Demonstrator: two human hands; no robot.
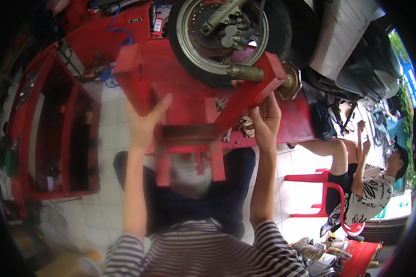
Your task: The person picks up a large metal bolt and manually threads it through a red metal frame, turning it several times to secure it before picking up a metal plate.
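Left hand (147, 122) and right hand (267, 121) grip the red stand (187, 132), fingers partly curled about its uprights; uneven support could tip it against the far wheel (222, 39).

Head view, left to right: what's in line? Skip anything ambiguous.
Red shelf cabinet, left hand, wrench, right hand, red plastic chair, dark cap. Red metal frame omitted: spans between both hands.
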